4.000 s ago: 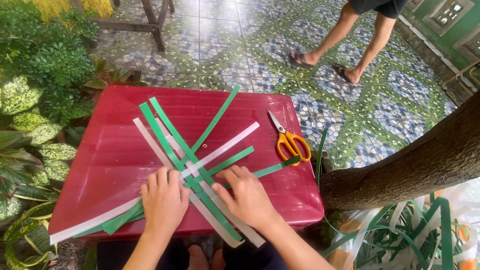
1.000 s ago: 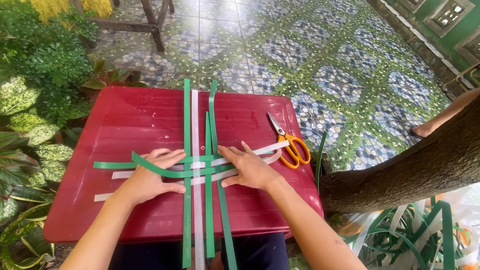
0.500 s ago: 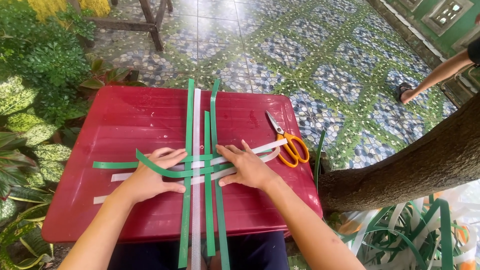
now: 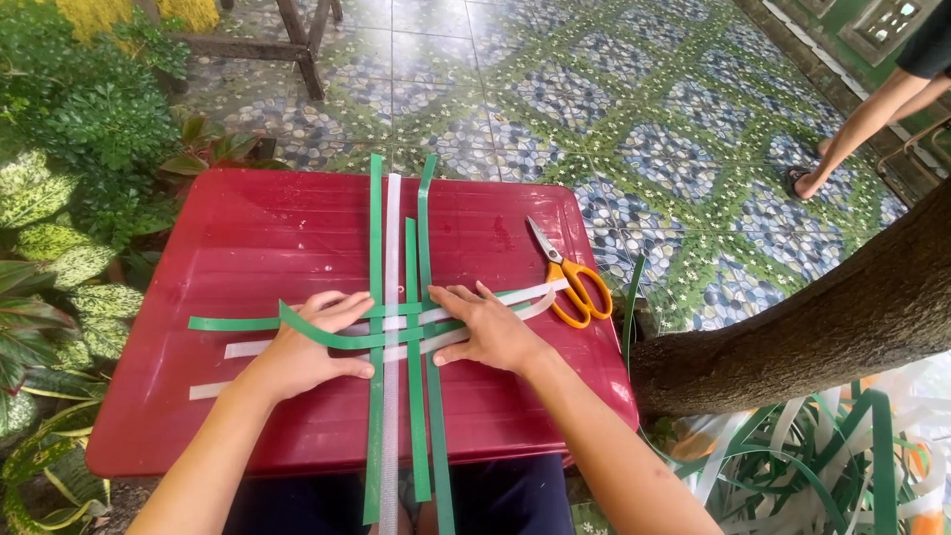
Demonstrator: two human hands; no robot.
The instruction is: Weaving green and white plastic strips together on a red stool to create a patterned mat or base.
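Crossed green and white strips (image 4: 401,327) pinned flat on red bench (image 4: 248,238) by left hand (image 4: 302,352) and right hand (image 4: 490,332), neither grip closed. Weave likely loosened if pressure eased; springy strips could slip.

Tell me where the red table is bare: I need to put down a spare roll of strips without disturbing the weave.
The far left corner of the red table, left of the upright green strips, is bare. So is the far right, between those strips and the orange-handled scissors. The near left corner is free too. The middle is crowded: left hand and right hand press the crossing strips.
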